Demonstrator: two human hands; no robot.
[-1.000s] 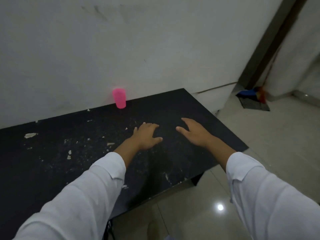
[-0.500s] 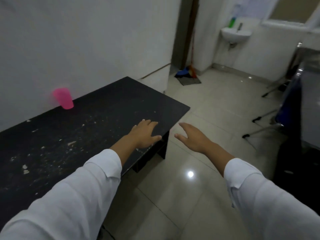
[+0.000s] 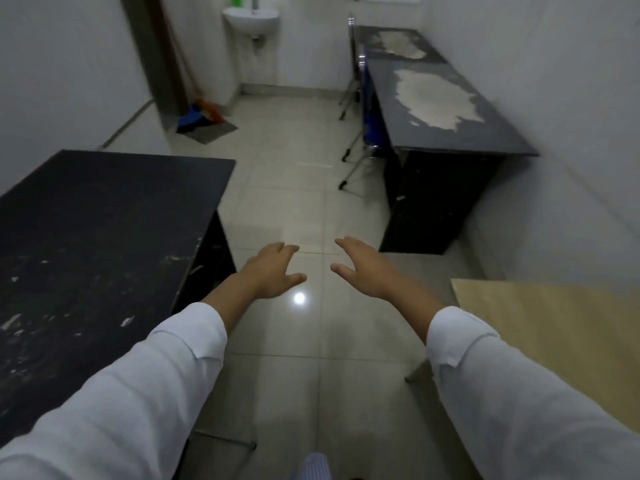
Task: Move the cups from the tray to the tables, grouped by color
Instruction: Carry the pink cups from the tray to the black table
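The left hand [image 3: 272, 271] and right hand [image 3: 365, 268] hover with fingers spread, holding nothing, over floor [image 3: 294, 209] between the edge of the black counter [image 3: 104, 220] and the corner of a pale counter [image 3: 554, 317]. Beyond, a clear aisle reaches a far counter [image 3: 443, 109], a chair [image 3: 372, 126] and perhaps a sink [image 3: 251, 19].

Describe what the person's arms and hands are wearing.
Both arms wear loose, long white sleeves. The left sleeve and right sleeve each end in a plain cuff just above the wrist. The left hand and right hand are bare: no gloves, and no ring or watch shows.
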